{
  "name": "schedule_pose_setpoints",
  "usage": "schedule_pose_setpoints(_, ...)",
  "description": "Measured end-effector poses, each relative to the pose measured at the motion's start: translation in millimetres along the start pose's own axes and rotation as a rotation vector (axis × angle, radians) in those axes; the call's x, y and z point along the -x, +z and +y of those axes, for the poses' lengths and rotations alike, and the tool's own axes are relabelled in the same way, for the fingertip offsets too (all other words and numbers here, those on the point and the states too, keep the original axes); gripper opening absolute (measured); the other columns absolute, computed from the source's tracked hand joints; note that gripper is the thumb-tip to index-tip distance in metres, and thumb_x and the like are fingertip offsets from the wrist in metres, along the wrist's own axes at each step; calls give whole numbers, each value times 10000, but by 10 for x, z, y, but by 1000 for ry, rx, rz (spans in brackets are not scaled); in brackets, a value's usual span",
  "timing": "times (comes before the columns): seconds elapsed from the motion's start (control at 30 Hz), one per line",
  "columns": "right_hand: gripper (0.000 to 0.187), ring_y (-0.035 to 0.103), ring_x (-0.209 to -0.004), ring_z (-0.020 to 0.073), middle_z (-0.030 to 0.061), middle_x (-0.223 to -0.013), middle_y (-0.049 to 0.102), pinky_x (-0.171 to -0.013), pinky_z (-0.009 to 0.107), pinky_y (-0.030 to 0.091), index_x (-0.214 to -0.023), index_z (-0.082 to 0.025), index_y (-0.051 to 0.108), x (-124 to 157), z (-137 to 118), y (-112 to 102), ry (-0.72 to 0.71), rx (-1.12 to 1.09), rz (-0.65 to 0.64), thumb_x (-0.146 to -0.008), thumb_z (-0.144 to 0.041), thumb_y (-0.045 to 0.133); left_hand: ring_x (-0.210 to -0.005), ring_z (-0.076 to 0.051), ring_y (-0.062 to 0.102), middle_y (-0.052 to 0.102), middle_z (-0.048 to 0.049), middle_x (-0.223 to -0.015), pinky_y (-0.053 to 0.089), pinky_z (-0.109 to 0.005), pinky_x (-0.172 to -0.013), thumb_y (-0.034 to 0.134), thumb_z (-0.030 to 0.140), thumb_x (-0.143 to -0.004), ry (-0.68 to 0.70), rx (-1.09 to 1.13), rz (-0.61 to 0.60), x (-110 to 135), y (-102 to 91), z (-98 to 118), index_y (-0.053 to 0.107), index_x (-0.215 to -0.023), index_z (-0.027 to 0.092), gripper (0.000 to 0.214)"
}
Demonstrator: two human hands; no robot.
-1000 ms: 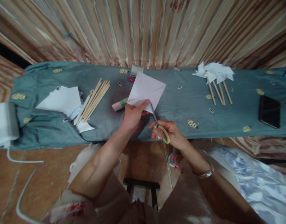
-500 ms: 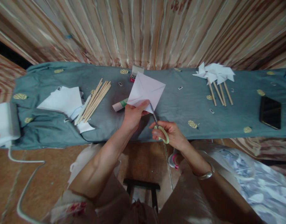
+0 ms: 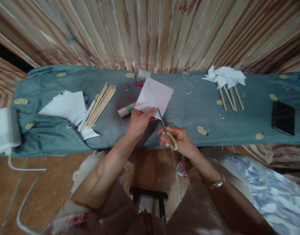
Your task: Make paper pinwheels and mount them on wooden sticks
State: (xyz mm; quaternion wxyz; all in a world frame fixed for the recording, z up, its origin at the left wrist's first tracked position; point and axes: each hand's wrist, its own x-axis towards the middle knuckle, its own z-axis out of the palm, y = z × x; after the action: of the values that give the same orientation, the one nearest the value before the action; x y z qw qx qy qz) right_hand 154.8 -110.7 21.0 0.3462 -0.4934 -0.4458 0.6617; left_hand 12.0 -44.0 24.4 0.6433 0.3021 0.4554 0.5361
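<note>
Between thumb and fingers, my left hand (image 3: 141, 120) pinches a creased white paper square (image 3: 156, 93) by its lower left side, above the cloth. A slit or crease line runs from the paper's top corner toward its middle. Scissors (image 3: 170, 138) with pale green handles are gripped in my right hand (image 3: 180, 138), and their blades meet the paper's bottom corner close to my left thumb. Partly hidden behind the paper lies a rolled tube (image 3: 127, 110) with a green band. At the paper's upper left stands a small open red box (image 3: 140, 81) holding small metal pieces.
White paper sheets (image 3: 67, 106) and several wooden sticks (image 3: 101, 106) lie at the left on the green cloth (image 3: 196, 114). Several paper pinwheels (image 3: 228, 76) on sticks rest at the right, near a black phone (image 3: 283, 118). A white appliance (image 3: 5, 130) with a cord stands far left.
The paper has shifted and tilted slightly in my left hand, and a line from its top corner now shows more clearly. The scissors stay at its bottom corner, almost unmoved.
</note>
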Motion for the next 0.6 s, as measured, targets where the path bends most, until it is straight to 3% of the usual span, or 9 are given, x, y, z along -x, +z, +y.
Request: schedule_pose_setpoints(0.6,493,550,-475,82,-45,-566,622,-475,213,464,-783,-197,655,-22,23,0,27,-15,45,-555,-587,854,-614,-141,616,706,-18,-721,518,-229,-535,736,186,-647,45,-145,27,26,10,-15,678,-682,192,68)
